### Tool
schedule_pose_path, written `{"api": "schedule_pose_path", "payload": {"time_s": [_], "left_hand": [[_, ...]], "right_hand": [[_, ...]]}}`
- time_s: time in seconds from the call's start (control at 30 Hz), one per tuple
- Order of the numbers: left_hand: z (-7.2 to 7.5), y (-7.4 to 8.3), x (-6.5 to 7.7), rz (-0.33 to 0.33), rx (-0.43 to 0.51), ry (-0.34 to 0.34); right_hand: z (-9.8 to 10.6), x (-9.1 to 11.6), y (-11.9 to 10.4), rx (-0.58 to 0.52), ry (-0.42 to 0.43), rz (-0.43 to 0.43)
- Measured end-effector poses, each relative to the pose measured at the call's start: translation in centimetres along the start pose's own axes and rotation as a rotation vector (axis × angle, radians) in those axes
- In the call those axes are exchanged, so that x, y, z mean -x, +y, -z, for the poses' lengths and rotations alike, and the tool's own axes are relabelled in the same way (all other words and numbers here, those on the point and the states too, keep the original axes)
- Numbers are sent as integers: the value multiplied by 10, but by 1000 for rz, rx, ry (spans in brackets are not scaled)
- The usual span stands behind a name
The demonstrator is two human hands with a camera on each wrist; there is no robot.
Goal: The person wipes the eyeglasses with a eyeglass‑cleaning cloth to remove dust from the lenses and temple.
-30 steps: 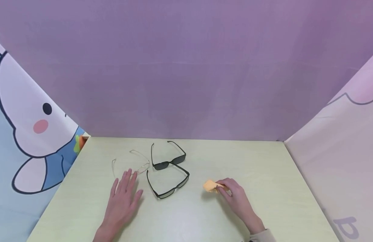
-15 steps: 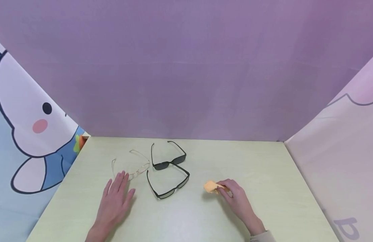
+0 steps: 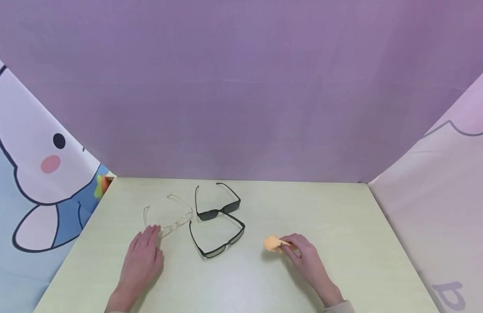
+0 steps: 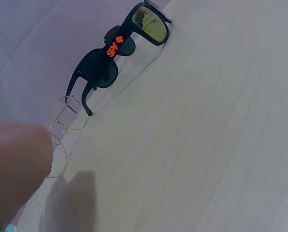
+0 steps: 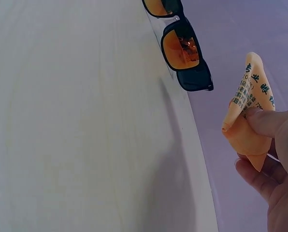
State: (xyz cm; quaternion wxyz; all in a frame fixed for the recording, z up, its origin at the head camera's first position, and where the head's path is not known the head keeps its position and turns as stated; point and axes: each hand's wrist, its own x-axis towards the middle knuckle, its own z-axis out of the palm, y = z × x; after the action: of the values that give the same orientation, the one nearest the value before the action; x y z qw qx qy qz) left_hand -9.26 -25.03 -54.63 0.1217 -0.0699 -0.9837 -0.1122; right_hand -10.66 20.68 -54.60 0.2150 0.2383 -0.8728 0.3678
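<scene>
My left hand (image 3: pixel 139 261) is over the left end of a pair of thin gold-rimmed eyeglasses (image 3: pixel 176 224), fingertips right at the frame, hiding its left lens. In the left wrist view, part of the hand blocks the lower round rim (image 4: pixel 61 159). My right hand (image 3: pixel 310 263) pinches a folded orange cleaning cloth (image 5: pixel 250 137) between thumb and fingers. Dark printed characters show on the cloth in the right wrist view. It is held above the table, right of the glasses.
Black sunglasses (image 3: pixel 209 214) with dark lenses lie behind a second black pair (image 3: pixel 216 252) with greenish lenses, temples unfolded. Both lie on the pale table (image 3: pixel 323 208), right of the gold pair. A purple backdrop (image 3: pixel 241 108) rises at the back, with printed cloth sides.
My left hand has moved left and slightly toward me, its fingers drawing closer together, uncovering more of the gold eyeglasses. The right hand stays nearly still with the cloth.
</scene>
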Motion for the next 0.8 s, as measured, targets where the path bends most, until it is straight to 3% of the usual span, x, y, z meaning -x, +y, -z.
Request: {"api": "schedule_pose_path", "payload": {"time_s": [0.1, 0.3, 0.4, 0.8], "left_hand": [[-1, -1, 0, -14, -17, 24], [-3, -7, -1, -130, -11, 187], [-3, -12, -3, -173, -15, 233], [0, -17, -4, -202, -96, 202]], "right_hand": [[-1, 0, 0, 0, 1, 7], [-2, 0, -1, 12, 5, 13], [-3, 0, -2, 12, 2, 13], [-6, 1, -4, -11, 4, 25]]}}
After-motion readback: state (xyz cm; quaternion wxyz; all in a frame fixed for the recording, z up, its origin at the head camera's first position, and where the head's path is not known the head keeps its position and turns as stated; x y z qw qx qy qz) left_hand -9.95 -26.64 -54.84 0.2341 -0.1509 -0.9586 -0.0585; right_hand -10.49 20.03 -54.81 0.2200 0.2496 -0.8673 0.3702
